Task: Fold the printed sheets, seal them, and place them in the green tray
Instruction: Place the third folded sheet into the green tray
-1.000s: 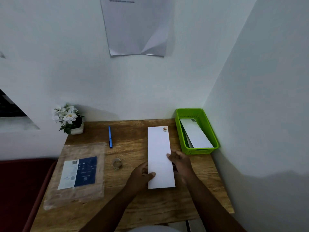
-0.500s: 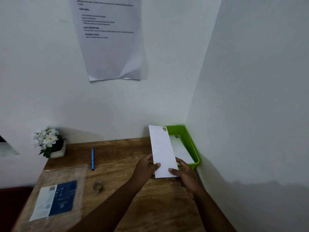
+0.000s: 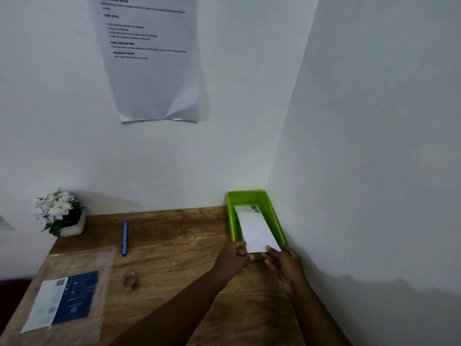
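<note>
Wooden desk [image 3: 179, 248] planks fill the lower view, set in a corner of white walls. Nearest, at the left, lies a clear plastic packet [image 3: 67, 295] with a blue and white printed insert. Just beyond it sits a small roll of clear tape [image 3: 129, 279]. Both forearms reach toward the right: the left hand [image 3: 234, 258] and the right hand [image 3: 284, 264] each pinch the near end of a white envelope [image 3: 257, 232], which lies lengthwise in the green tray [image 3: 230, 221] with a stamp at its far end. Farther left a blue pen [image 3: 125, 238] lies on the desk, and a white flower pot [image 3: 61, 213] stands against the wall. Above hangs a printed instruction sheet [image 3: 152, 58].
</note>
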